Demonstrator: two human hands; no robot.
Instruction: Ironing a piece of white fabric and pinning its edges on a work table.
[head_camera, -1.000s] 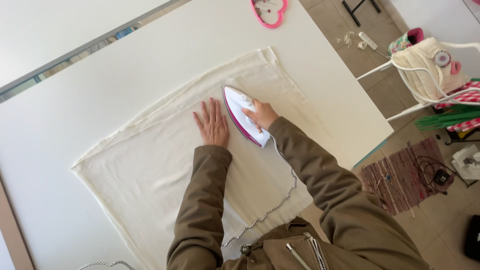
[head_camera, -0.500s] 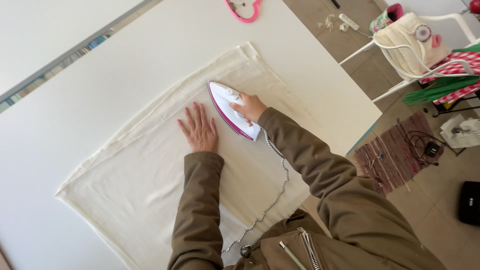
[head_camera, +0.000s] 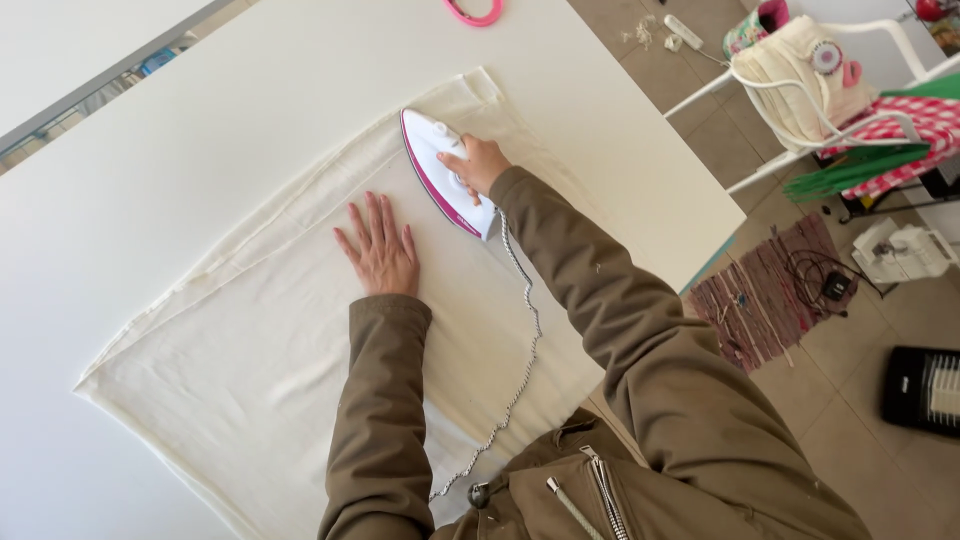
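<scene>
A large cream cloth lies spread flat on a white table. My left hand rests palm down on the cloth with fingers apart, pressing it flat. My right hand grips the handle of a white and pink iron that sits sole down on the cloth, just right of my left hand. The iron's braided cord trails back across the cloth toward my body.
A pink ring-shaped object lies at the table's far edge. Right of the table stand a white chair piled with fabric, a striped rug, a black heater and a small white appliance on the tiled floor.
The iron has slid farther up the cloth toward its far corner. My left hand stays flat on the cloth beside it.
</scene>
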